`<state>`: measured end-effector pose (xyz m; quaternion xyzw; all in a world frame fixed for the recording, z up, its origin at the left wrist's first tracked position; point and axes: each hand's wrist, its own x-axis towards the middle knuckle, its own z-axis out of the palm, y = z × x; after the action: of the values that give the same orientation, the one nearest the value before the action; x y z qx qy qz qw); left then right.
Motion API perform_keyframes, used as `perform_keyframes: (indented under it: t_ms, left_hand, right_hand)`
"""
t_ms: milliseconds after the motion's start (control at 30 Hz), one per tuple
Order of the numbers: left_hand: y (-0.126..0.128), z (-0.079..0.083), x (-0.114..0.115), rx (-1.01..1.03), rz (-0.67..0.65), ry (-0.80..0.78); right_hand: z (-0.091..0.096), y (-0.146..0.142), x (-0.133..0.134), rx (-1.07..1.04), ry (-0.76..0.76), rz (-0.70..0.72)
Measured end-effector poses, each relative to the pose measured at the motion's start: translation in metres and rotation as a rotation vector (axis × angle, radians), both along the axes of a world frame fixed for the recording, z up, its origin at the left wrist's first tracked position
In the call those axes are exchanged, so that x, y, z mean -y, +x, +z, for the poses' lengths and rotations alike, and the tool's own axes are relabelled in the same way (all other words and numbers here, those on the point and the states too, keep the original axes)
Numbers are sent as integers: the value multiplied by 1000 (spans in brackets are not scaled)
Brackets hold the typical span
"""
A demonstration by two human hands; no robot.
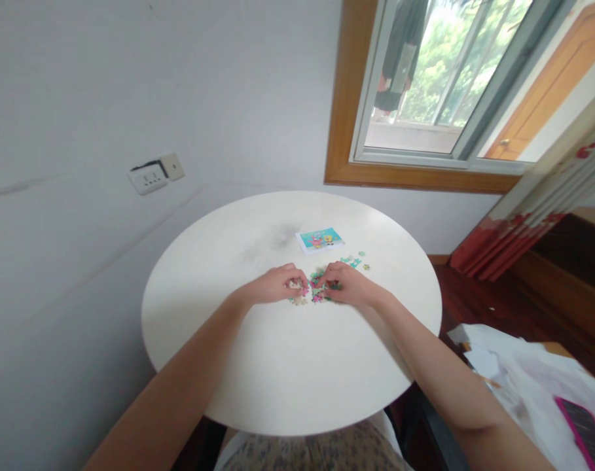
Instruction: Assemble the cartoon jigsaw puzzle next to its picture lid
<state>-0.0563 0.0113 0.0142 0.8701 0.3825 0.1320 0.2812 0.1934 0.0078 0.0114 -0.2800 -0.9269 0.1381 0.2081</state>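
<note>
Small jigsaw puzzle pieces point(317, 297) in green, pink and cream lie in a pile on the round white table point(297, 366). From the left, my left hand point(275, 284) reaches in with curled fingers, closed on a pinkish puzzle piece point(304, 290) at the pile's edge. My right hand point(349, 285) comes from the other side, its fingers bent down and closed on a puzzle piece among the green and pink ones. The fingertips partly hide what they grip. The two hands are a small gap apart.
A flat box point(321, 239) with a cartoon picture lies behind the hands. More loose green pieces point(353, 261) are scattered beyond my right hand. The wall with a socket point(148, 178) and a window point(425, 85) border the table. White bags point(527, 379) and a pink-edged phone point(584, 428) lie at right.
</note>
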Motion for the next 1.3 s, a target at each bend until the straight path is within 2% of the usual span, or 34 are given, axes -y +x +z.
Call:
perform_keyframes:
  t_ms: [300,600,700,800,867,1033,1133,1300]
  left_hand:
    - [0,-6,-4,23,15,21]
    - [-1,-7,-4,29,21,4]
    - [0,-6,-4,15,15,6]
    - [0,-4,-3,5,-1,10]
    - [0,-4,-3,8,-4,8]
    - [-1,-6,-5,29,1,-17]
    - [-2,-7,-6,35,3,-29]
    - [-2,-7,-6,30,5,-26]
  right_hand:
    - [-1,-12,7,122,83,-150]
    - [-4,-17,7,18,48,-102]
    - [-2,-21,10,-88,-79,-69]
    - [2,-21,10,-197,-344,-56]
    - [3,-14,4,-278,-443,-110]
    - [2,30,-27,-461,-347,-445]
    - [-3,58,-42,-330,-312,-623]
    - [-10,79,-46,-79,-240,-612]
